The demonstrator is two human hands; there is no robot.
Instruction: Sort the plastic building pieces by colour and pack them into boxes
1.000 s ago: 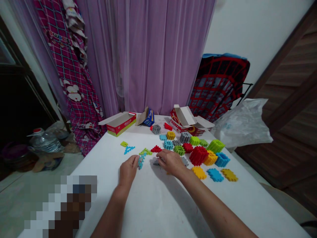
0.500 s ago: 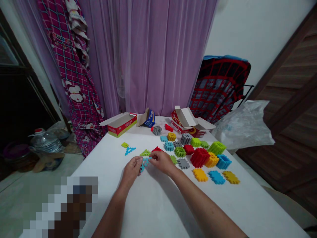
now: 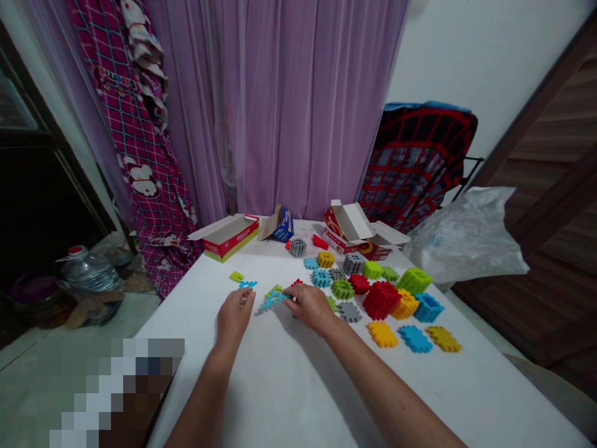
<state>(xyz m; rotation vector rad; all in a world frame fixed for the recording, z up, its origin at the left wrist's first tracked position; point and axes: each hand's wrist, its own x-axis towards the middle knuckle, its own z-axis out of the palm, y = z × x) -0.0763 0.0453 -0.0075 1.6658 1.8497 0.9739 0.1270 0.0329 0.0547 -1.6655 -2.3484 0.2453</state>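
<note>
1. Pinched narrowly at one corner by the fingers of the right hand [image 3: 310,308]: a light-blue toothed triangle [image 3: 273,300], tilted above the worktop [image 3: 289,386], partly overlapping a lime-green triangle [image 3: 275,289] in view; impossible to tell if touching.
2. Released by the left hand [image 3: 234,316], gripped by both half a second ago; left fingers now loosely parted, apparently without a piece, near a second blue triangle [image 3: 247,284].
3. Judged a hand-over to the right, with no joining visible.
4. Farther right: a gray toothed plate [image 3: 349,312], then a red block [image 3: 381,300].
</note>
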